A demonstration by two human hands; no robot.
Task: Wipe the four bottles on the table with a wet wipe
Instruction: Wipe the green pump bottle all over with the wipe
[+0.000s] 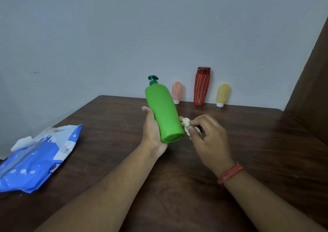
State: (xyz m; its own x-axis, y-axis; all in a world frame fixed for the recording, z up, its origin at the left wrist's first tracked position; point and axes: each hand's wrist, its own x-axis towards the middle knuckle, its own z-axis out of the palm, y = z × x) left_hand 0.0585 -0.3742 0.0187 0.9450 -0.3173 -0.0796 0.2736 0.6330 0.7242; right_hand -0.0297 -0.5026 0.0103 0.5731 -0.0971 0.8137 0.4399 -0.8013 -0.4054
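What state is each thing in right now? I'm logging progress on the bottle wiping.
green pump bottle: lifted off the table, tilted, held by the left hand.
wet wipe: crumpled, pinched in the right hand, beside the green bottle's base.
pink bottle: standing cap-down at the wall.
red bottle: upright, cap on.
yellow bottle: standing cap-down.
wipes pack: lying flat, flap open.

The pump (153, 80) on the green bottle (164, 114) is blurred, the bottle hides the left hand's (152, 134) fingers and part of the pink tube (177, 92), and the picture's left edge cuts the wipes pack (35, 160).
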